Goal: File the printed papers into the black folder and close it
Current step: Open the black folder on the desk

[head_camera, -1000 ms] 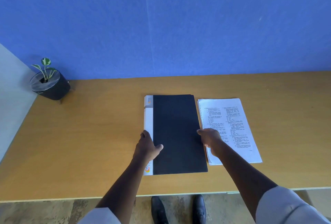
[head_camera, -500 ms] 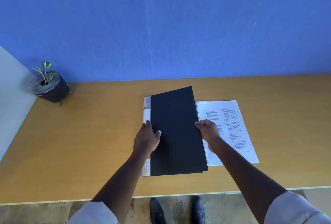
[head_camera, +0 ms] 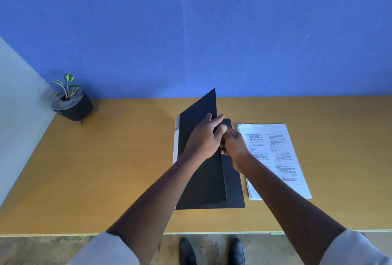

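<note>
The black folder [head_camera: 209, 182] lies in the middle of the wooden table [head_camera: 106, 169], its white spine on the left. Its front cover is lifted steeply, hinged at the spine, with the back cover flat beneath. My left hand [head_camera: 204, 137] grips the raised cover's free edge, thumb on the inner side. My right hand [head_camera: 233, 145] sits just to its right, fingers at the same edge, partly hidden behind the left hand. A stack of printed papers [head_camera: 275, 158] rests flat on the table right of the folder, untouched.
A small potted plant in a black pot [head_camera: 70, 103] stands at the table's back left corner. A blue wall runs behind the table. My black shoes [head_camera: 186, 251] show on the floor below the table's front edge.
The folder's front cover has swung up from flat to steeply raised. My left hand has moved from the spine across to the cover's free edge, joining my right hand.
</note>
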The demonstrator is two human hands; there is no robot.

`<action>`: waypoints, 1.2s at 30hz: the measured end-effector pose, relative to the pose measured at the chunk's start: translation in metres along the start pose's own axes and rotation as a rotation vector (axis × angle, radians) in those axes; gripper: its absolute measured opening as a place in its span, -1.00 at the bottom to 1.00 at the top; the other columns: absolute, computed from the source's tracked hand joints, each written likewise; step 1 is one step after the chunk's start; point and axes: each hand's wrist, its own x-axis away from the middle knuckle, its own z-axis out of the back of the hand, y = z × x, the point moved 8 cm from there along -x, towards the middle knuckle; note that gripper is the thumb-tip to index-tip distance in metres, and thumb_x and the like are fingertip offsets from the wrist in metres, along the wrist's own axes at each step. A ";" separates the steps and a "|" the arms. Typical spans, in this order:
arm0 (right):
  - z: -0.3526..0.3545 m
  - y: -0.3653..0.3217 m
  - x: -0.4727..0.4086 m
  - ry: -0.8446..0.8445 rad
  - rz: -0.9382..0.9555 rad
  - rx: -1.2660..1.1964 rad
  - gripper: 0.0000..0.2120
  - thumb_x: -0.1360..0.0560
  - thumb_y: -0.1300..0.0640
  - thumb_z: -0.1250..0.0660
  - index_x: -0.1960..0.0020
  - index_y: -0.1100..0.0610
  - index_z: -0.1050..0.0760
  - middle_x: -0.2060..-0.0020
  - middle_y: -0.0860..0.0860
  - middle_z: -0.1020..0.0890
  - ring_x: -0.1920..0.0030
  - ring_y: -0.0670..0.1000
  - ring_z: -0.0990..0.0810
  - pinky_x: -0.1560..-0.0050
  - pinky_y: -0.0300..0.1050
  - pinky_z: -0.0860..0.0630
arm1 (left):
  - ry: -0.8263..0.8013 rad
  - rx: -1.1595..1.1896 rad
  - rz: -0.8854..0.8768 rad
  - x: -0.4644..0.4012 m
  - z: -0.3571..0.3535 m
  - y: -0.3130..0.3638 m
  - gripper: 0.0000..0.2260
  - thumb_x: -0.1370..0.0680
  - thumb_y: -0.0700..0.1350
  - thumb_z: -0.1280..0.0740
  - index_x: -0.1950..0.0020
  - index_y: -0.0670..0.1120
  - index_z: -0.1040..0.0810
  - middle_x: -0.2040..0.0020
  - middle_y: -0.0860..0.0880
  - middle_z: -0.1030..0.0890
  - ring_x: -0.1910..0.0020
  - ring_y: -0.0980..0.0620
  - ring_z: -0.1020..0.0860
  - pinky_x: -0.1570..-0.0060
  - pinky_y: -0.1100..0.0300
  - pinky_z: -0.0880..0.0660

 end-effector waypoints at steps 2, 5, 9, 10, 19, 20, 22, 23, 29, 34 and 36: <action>-0.010 -0.006 0.002 -0.038 0.020 -0.011 -0.70 -0.64 0.12 -0.07 0.05 0.13 -0.57 0.33 0.00 -0.61 0.33 -0.02 -0.51 0.27 -0.13 -0.48 | 0.012 -0.046 -0.005 0.001 0.007 -0.001 -0.60 -0.68 0.09 -0.12 -0.52 0.08 -0.39 -0.58 -0.06 -0.27 -0.53 -0.06 -0.30 -0.41 0.03 -0.36; -0.020 -0.011 0.001 -0.055 0.039 -0.002 -0.69 -0.65 0.12 -0.07 -0.05 0.21 -0.57 0.27 0.06 -0.63 0.29 0.00 -0.56 0.23 -0.09 -0.53 | 0.011 -0.107 0.047 0.005 0.021 -0.005 -0.59 -0.69 0.08 -0.12 -0.52 0.03 -0.39 -0.60 -0.07 -0.23 -0.53 -0.07 -0.29 -0.41 -0.01 -0.37; -0.037 -0.013 0.000 -0.094 0.055 0.013 -0.73 -0.65 0.14 -0.10 0.06 0.17 -0.54 0.32 0.05 -0.61 0.33 -0.01 -0.54 0.25 -0.10 -0.53 | 0.045 -0.209 0.048 0.011 0.047 0.002 -0.62 -0.67 -0.04 -0.15 -0.49 -0.05 -0.41 -0.52 -0.05 -0.36 -0.40 -0.09 -0.45 -0.25 0.02 -0.48; -0.041 -0.013 -0.001 -0.103 0.055 0.018 -0.73 -0.66 0.12 -0.11 0.05 0.18 -0.54 0.33 0.05 -0.61 0.33 -0.01 -0.55 0.25 -0.09 -0.53 | 0.064 -0.235 0.046 0.013 0.054 0.003 -0.64 -0.66 -0.08 -0.16 -0.46 -0.09 -0.43 -0.45 -0.03 -0.43 -0.31 -0.09 -0.51 -0.16 0.03 -0.53; -0.050 0.012 -0.020 0.003 0.056 0.277 -0.77 -0.61 0.05 -0.21 0.06 0.16 -0.56 0.23 0.01 -0.61 0.22 0.02 -0.53 0.21 -0.07 -0.47 | 0.127 -0.460 0.124 0.021 0.107 -0.028 -0.61 -0.56 -0.29 -0.24 -0.40 -0.16 -0.41 -0.26 -0.07 -0.55 -0.13 -0.13 -0.58 0.07 0.06 -0.52; -0.048 0.015 -0.021 0.017 0.059 0.351 -0.79 -0.60 0.06 -0.22 0.04 0.15 -0.56 0.21 -0.02 -0.60 0.21 0.01 -0.53 0.23 -0.12 -0.44 | 0.133 -0.472 0.135 0.022 0.113 -0.034 -0.60 -0.55 -0.32 -0.24 -0.40 -0.16 -0.41 -0.22 -0.08 -0.57 -0.10 -0.13 -0.58 0.12 0.08 -0.50; -0.046 0.022 -0.022 0.032 0.060 0.475 -0.84 -0.59 0.07 -0.23 -0.05 0.11 -0.55 0.12 -0.04 -0.60 0.12 -0.01 -0.55 0.22 -0.15 -0.43 | 0.138 -0.490 0.166 0.023 0.125 -0.050 -0.56 -0.54 -0.35 -0.25 -0.42 -0.19 -0.39 -0.16 -0.10 -0.58 -0.06 -0.12 -0.58 0.16 0.10 -0.47; -0.043 0.027 -0.023 0.038 0.057 0.515 -0.84 -0.59 0.08 -0.24 -0.08 0.12 -0.54 0.08 -0.02 -0.61 0.07 0.02 -0.56 0.18 -0.12 -0.46 | 0.138 -0.491 0.181 0.023 0.130 -0.057 -0.55 -0.53 -0.35 -0.26 -0.42 -0.19 -0.39 -0.15 -0.11 -0.59 -0.05 -0.13 -0.58 0.16 0.10 -0.48; -0.029 0.068 -0.035 0.033 -0.021 0.710 -0.67 -0.58 0.05 -0.26 -0.28 0.17 -0.49 -0.14 0.12 -0.61 0.00 0.08 -0.57 0.16 -0.12 -0.45 | 0.180 -0.454 0.304 0.028 0.164 -0.109 -0.51 -0.59 -0.18 -0.26 -0.53 -0.13 -0.30 -0.21 -0.16 -0.59 -0.12 -0.17 -0.58 0.03 0.01 -0.58; -0.023 0.087 -0.043 0.010 -0.018 0.876 -0.56 -0.57 0.03 -0.28 -0.40 0.16 -0.43 -0.33 0.12 -0.53 -0.26 0.17 -0.54 -0.04 -0.07 -0.47 | 0.187 -0.450 0.421 0.028 0.184 -0.163 -0.49 -0.60 -0.07 -0.26 -0.55 -0.06 -0.29 -0.32 -0.19 -0.51 -0.28 -0.21 -0.51 -0.15 -0.04 -0.49; -0.022 0.094 -0.044 0.015 -0.045 0.874 -0.52 -0.58 0.02 -0.29 -0.45 0.16 -0.39 -0.34 0.15 -0.52 -0.27 0.19 -0.53 -0.08 -0.05 -0.48 | 0.181 -0.425 0.472 0.030 0.189 -0.189 -0.49 -0.59 -0.07 -0.26 -0.56 -0.03 -0.29 -0.34 -0.19 -0.48 -0.28 -0.23 -0.50 -0.17 -0.05 -0.48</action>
